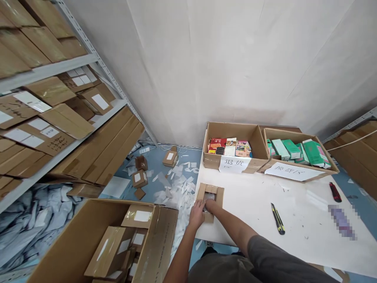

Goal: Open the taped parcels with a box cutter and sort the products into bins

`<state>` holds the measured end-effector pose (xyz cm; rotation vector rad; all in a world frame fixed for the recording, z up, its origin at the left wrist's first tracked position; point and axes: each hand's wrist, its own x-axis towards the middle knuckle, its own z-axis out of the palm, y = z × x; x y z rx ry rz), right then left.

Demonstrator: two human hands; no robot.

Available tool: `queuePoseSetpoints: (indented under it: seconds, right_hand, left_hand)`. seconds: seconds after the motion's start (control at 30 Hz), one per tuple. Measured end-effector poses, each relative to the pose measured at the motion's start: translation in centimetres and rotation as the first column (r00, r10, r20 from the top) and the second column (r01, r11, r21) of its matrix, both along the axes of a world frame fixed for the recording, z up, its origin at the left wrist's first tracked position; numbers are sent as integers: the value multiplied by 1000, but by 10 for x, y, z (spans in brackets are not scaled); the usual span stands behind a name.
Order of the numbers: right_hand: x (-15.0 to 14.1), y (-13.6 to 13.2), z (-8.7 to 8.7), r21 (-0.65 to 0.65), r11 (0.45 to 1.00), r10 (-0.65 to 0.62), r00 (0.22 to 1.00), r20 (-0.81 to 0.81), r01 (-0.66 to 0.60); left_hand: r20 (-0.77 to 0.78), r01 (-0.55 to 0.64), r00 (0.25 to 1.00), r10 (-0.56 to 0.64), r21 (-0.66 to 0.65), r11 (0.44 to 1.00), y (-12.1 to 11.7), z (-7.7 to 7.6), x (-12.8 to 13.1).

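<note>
A small cardboard box (219, 195) sits with its flaps spread at the left edge of the white table (244, 204). My left hand (197, 213) grips the box's near left side, fingers bent over the flap. Into the opening reaches my right hand (210, 205); its fingers are hidden inside, beside something pale and crumpled like plastic wrap (209, 195). To the right, a yellow-and-black utility knife (277, 219) lies on the tabletop, away from both hands.
Two labelled cartons at the back hold colourful small packs (229, 147) and green boxes (312, 153). A red knife (335, 192) lies at right. A large carton (160, 239) of parcels stands left, near paper scraps (179, 188) and a loaded shelf (85, 137).
</note>
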<state>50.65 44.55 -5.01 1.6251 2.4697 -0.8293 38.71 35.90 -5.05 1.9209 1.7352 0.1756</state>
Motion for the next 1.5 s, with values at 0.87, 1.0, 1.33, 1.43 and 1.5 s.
queuePoseSetpoints:
  seconds: [0.87, 1.0, 1.33, 1.43, 1.5]
  right_hand:
    - [150, -79, 42, 251, 912, -264, 933, -243, 324]
    - [226, -108, 78, 336, 822, -385, 883, -269, 460]
    - [492, -269, 92, 321, 531, -748, 612, -258, 784]
    - [574, -349, 90, 300, 413, -845, 484, -225, 860]
    - [620, -406, 91, 305, 313, -902, 382, -199, 899]
  left_hand:
    - [40, 87, 993, -108, 357, 930, -2, 29, 63]
    - [16, 212, 972, -236, 382, 899, -2, 69, 141]
    - [-47, 575, 790, -611, 402, 712, -75, 84, 437]
    - [-44, 686, 681, -731, 387, 616, -128, 82, 539]
    - [-30, 759, 579, -815, 384, 525, -166, 81, 603]
